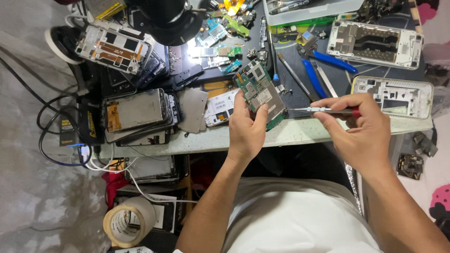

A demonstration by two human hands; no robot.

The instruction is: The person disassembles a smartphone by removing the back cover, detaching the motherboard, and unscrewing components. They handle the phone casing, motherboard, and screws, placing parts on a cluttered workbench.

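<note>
Head view: clear tray beyond the hands holds tools. Left hand grips a green circuit board; right hand pinches a screwdriver, tip at the board's edge.

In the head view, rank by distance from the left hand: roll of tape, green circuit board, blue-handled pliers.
1. Green circuit board: held in the left hand.
2. Blue-handled pliers: on the bench, up and right.
3. Roll of tape: lower left, below the bench.

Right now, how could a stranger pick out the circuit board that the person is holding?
Find the cluttered workbench and its near edge. Above it, the left hand holds up a green circuit board with silver shields. Unlike the boards lying flat, it is lifted, and a screwdriver in the right hand touches its lower corner.
</note>
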